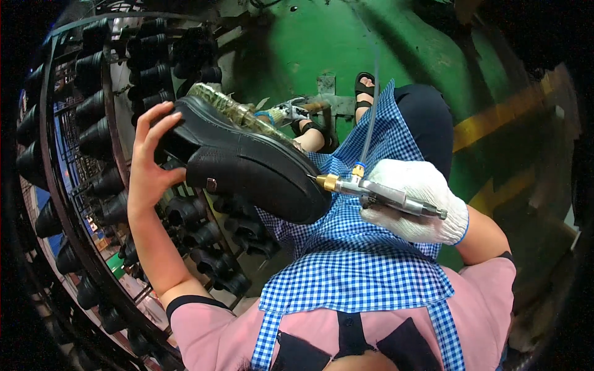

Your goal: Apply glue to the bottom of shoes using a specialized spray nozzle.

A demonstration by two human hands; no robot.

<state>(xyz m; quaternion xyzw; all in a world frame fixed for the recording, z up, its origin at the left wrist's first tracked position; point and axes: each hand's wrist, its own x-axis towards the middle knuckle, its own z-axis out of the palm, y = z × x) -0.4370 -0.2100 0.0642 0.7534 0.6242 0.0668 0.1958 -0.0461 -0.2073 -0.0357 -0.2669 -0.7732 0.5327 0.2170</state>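
Holding textured shoe point(253, 164), tubular metal airbrush point(385, 193)

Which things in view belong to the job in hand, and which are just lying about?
In use:
Black shoe, held by the left hand
Brass-tipped metal tool, gripped by the gloved right hand
Clear hose on that tool

Just around:
Other dark shoes on the rack at left
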